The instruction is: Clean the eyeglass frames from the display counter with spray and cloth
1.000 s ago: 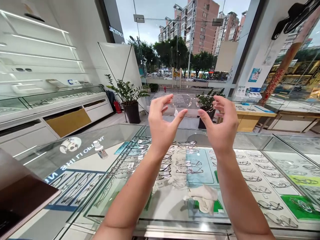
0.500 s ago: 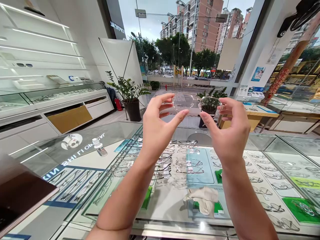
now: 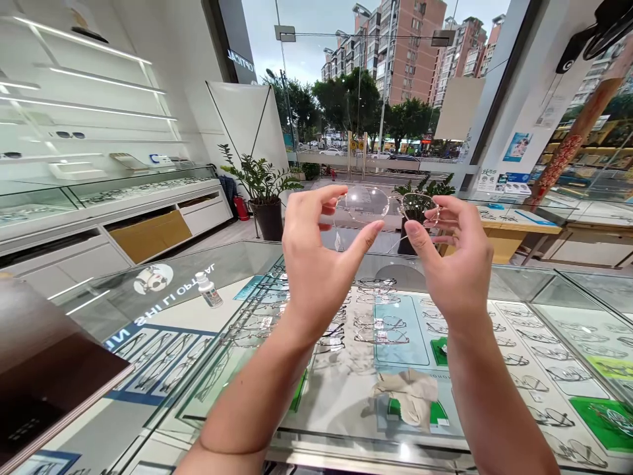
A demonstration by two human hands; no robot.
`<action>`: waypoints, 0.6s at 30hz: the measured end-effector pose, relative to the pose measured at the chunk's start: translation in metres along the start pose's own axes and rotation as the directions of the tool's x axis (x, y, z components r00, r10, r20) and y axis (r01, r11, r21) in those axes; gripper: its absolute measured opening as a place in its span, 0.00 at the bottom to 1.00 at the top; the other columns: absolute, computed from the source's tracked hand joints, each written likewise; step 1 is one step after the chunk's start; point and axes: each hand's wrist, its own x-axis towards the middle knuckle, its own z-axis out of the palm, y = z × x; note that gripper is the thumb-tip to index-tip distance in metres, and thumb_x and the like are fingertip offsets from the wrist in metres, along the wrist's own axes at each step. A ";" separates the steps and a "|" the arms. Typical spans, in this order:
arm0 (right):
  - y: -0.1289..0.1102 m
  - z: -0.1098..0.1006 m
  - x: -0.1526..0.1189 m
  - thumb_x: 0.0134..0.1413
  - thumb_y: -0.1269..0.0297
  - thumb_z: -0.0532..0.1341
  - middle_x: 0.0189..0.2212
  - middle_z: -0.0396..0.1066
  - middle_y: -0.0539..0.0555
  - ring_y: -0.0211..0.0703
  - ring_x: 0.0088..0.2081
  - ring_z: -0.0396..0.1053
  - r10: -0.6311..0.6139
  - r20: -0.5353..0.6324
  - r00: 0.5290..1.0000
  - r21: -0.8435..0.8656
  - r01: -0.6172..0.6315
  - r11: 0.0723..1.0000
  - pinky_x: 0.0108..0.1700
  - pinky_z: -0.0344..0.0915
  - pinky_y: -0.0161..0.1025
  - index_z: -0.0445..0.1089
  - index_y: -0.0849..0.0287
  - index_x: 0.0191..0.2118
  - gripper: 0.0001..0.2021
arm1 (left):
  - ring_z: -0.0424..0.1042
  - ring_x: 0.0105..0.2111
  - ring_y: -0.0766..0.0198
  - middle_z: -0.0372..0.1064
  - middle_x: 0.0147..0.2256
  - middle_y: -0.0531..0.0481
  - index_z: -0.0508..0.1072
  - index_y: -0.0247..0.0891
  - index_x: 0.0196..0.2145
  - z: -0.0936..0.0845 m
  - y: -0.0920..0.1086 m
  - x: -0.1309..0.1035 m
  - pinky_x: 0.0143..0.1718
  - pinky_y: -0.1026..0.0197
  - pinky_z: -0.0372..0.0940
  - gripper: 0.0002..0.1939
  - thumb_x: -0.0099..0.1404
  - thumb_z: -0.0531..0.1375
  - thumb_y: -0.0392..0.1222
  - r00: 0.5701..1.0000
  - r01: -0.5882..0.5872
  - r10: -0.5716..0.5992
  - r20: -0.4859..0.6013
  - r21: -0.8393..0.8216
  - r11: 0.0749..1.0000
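Observation:
Both of my hands hold up one pair of thin-rimmed eyeglasses [image 3: 366, 203] above the glass display counter. My left hand [image 3: 316, 254] pinches the rim near the left lens, thumb low and fingers on top. At the other end, my right hand [image 3: 457, 257] grips the right side of the frame between thumb and fingers. A small white tag hangs by the left temple arm. On the counter below lies a crumpled beige cloth [image 3: 413, 396]. A small white bottle [image 3: 208, 290] stands on the glass to the left of my hands.
Rows of eyeglasses [image 3: 380, 323] lie inside the glass counter [image 3: 341, 432]. A dark brown, box-like object [image 3: 54, 369] juts in at the left edge. Beyond the counter are a potted plant [image 3: 267, 214], a red fire extinguisher [image 3: 241, 208] and a wooden table [image 3: 504, 239].
The eyeglasses have tilted slightly, and the left lens now catches a bright reflection. Both hands keep their hold. The whole view has shifted a little, so the surroundings sit farther right.

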 end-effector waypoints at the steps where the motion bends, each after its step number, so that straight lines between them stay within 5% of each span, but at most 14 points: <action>1: 0.001 0.001 0.000 0.64 0.43 0.66 0.49 0.76 0.58 0.53 0.50 0.77 0.004 0.006 1.000 0.008 -0.004 1.000 0.44 0.78 0.51 0.68 0.51 0.62 0.27 | 0.72 0.48 0.54 0.72 0.50 0.46 0.75 0.48 0.53 0.000 0.000 0.000 0.46 0.51 0.72 0.25 0.63 0.73 0.57 1.000 -0.007 0.007 -0.007 0.002 1.000; 18: 0.003 0.005 -0.003 0.64 0.44 0.66 0.51 0.76 0.59 0.53 0.51 0.77 0.012 0.012 1.000 0.080 -0.013 0.997 0.48 0.78 0.54 0.67 0.52 0.62 0.28 | 0.69 0.54 0.51 0.70 0.54 0.46 0.75 0.51 0.57 0.004 0.003 -0.002 0.54 0.46 0.71 0.26 0.63 0.73 0.54 0.999 -0.009 0.007 -0.050 -0.036 0.999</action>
